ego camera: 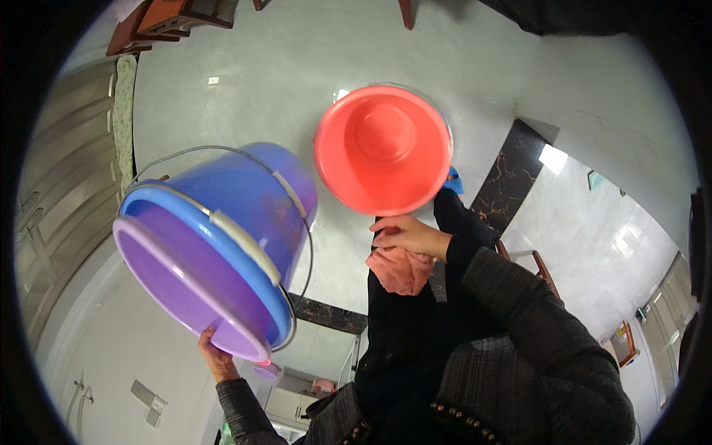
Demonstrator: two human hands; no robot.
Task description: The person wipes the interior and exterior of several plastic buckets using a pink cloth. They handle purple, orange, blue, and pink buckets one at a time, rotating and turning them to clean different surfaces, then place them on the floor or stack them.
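In the head view, my left hand (217, 359) grips the lower rim of a purple plastic bucket (194, 300). That bucket is nested inside a blue plastic bucket (239, 178), and the pair is tilted with its mouth towards me. Two wire handles with pale grips cross the stack. My right hand (411, 236) holds a crumpled salmon-pink cloth (401, 271) above my legs. Just beyond its fingers stands a red plastic bucket (361, 192), mouth up, with nothing seen inside. Whether the fingers touch its rim I cannot tell.
Wooden stools (167, 22) stand at the upper left on the glossy grey floor (267, 83). Black marble strips (509, 172) cross the floor. A panelled door (72, 167) lines the left side. A blue shoe (454, 181) shows beside the red bucket.
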